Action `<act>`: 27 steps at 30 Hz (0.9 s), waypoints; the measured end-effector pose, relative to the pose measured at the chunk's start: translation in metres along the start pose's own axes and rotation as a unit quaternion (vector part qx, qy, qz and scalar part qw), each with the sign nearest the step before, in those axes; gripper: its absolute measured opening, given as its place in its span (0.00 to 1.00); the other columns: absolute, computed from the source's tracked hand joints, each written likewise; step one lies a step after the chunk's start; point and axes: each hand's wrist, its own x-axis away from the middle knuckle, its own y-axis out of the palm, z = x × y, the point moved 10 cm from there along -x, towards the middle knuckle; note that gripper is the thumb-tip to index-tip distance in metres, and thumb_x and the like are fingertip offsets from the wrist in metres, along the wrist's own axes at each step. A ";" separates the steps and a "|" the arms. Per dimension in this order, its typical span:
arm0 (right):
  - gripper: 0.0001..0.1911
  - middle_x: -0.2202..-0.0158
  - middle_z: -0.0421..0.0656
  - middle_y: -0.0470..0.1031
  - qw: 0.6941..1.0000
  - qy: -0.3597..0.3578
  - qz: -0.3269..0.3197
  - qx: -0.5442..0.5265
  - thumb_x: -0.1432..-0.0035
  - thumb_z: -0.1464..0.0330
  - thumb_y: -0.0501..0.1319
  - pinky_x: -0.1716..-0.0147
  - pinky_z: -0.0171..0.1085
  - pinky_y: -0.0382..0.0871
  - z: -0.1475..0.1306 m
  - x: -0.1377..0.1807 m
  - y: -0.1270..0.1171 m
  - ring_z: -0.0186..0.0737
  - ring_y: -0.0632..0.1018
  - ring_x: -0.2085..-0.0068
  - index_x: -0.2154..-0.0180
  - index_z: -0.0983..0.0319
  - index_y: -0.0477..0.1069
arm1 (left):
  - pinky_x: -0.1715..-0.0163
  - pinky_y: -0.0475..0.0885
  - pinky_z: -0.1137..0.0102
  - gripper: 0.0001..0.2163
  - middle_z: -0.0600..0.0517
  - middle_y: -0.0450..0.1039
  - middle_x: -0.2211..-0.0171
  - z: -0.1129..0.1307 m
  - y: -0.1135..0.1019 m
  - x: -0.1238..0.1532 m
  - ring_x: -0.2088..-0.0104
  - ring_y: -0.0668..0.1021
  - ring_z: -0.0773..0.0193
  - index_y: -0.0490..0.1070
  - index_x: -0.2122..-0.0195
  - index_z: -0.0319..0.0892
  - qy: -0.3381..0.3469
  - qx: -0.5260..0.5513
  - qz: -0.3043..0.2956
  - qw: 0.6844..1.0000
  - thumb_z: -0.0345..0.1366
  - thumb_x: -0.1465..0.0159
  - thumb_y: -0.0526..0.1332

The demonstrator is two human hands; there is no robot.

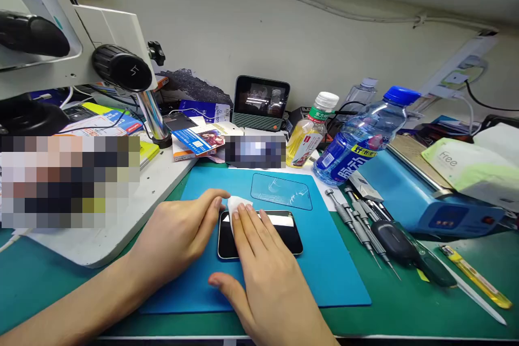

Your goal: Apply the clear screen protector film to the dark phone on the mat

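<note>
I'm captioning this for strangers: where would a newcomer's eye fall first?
Probably the centre, where the right hand lies over a white wipe on a phone, the left hand close by. Next, the blue-capped bottle by the far right corner of the mat, and the white stand at upper left.

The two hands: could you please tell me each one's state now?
Left hand: curled at the white wipe; grip cannot be told.
Right hand: open, flat over wipe and phone.

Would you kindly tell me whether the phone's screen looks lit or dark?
Dark: the phone shows black glass around the right hand and white wipe; its bright band looks like a reflection.
</note>
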 end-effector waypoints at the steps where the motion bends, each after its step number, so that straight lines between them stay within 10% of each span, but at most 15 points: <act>1: 0.42 0.25 0.59 0.70 1.000 -0.009 0.001 0.002 0.19 0.45 0.54 0.31 0.51 0.77 -0.002 0.003 0.001 0.61 0.76 0.27 0.28 0.76 0.70 | 0.70 0.79 0.64 0.16 0.52 0.90 0.60 0.001 -0.002 0.000 0.67 0.91 0.55 0.76 0.43 0.45 0.003 -0.009 0.008 1.000 0.38 0.16 0.48; 8: 0.28 0.27 0.54 0.74 0.992 -0.100 0.040 0.069 0.17 0.62 0.54 0.22 0.51 0.62 -0.024 0.054 0.006 0.55 0.74 0.25 0.29 0.72 0.73 | 0.63 0.81 0.64 0.16 0.53 0.90 0.59 0.002 0.000 0.000 0.62 0.92 0.56 0.77 0.46 0.45 0.003 -0.017 0.017 1.000 0.38 0.16 0.48; 16: 0.40 0.25 0.59 0.69 1.000 -0.015 -0.006 0.019 0.18 0.49 0.53 0.31 0.52 0.79 -0.011 -0.007 0.006 0.61 0.76 0.27 0.27 0.77 0.69 | 0.64 0.79 0.66 0.16 0.55 0.89 0.56 -0.006 -0.008 -0.003 0.59 0.91 0.57 0.76 0.45 0.47 -0.040 -0.030 0.035 0.998 0.39 0.15 0.47; 27: 0.44 0.27 0.62 0.72 0.996 -0.068 0.019 0.063 0.20 0.44 0.52 0.29 0.49 0.77 -0.042 0.029 0.016 0.63 0.77 0.28 0.30 0.77 0.73 | 0.57 0.76 0.64 0.16 0.54 0.87 0.54 -0.014 -0.003 -0.003 0.55 0.89 0.56 0.75 0.47 0.48 -0.075 -0.023 0.019 0.997 0.42 0.16 0.48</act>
